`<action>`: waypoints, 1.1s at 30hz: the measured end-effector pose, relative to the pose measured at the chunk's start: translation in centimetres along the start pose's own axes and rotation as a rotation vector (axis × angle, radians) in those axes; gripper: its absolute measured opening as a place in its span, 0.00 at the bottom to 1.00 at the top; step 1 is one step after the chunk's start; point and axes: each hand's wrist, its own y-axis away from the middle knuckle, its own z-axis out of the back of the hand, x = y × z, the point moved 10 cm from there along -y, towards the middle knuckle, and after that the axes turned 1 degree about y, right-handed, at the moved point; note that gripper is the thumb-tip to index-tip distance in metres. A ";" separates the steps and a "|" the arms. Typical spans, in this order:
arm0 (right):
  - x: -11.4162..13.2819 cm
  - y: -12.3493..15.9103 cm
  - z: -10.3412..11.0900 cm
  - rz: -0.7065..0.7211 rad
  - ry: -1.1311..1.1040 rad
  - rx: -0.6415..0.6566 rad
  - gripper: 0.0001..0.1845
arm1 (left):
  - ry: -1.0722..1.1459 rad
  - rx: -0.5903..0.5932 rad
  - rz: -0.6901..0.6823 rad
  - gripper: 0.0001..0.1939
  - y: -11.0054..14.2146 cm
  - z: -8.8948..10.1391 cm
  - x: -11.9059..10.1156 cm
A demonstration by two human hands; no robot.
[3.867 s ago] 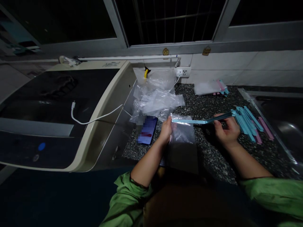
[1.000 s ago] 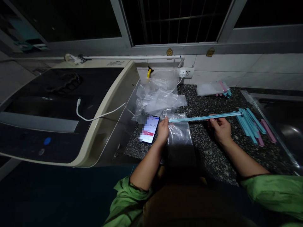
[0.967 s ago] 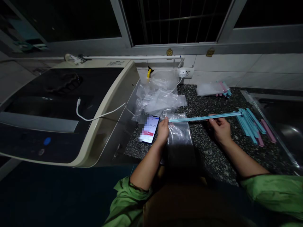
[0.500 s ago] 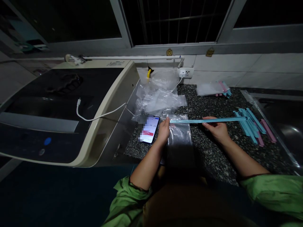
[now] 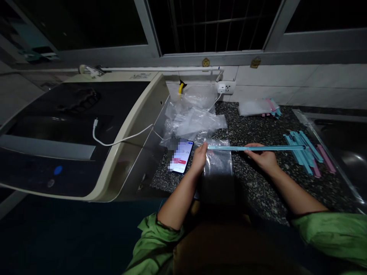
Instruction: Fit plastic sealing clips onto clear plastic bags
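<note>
A long light-blue bag sealing clip point(image 5: 226, 148) lies level across the top edge of a clear plastic bag point(image 5: 219, 168). At its left end, my left hand point(image 5: 199, 158) is closed, with the thumb on top, pinching the clip together with the bag's upper corner. My right hand point(image 5: 265, 158) pinches the clip around its middle, thumb and fingers on either side. Beyond that hand the clip runs on to the right, over a pile of blue clips point(image 5: 301, 151). The lower part of the bag hangs into shadow near the counter's front edge.
A lit phone point(image 5: 181, 158) lies left of my left hand, beside a washing machine point(image 5: 137, 114). Loose clear bags point(image 5: 195, 118) are heaped behind. Pink clips point(image 5: 326, 158) lie by the sink point(image 5: 344, 149). A bagged bundle point(image 5: 255, 107) rests near the wall on the speckled counter point(image 5: 249, 183).
The clip has shifted slightly to the right, and its right end sits a little lower. Both hands keep nearly the same places and grips.
</note>
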 end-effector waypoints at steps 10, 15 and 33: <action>0.0 0.0 1.1 0.002 -0.003 -0.091 0.16 | 0.141 0.133 0.074 0.06 0.1 -1.7 0.8; 0.2 0.2 2.5 0.004 0.022 -0.197 0.15 | 0.235 0.213 0.135 0.13 0.8 -2.7 0.9; 0.0 0.9 1.0 0.007 0.040 -0.173 0.16 | 0.277 0.377 0.173 0.22 1.4 -4.3 1.6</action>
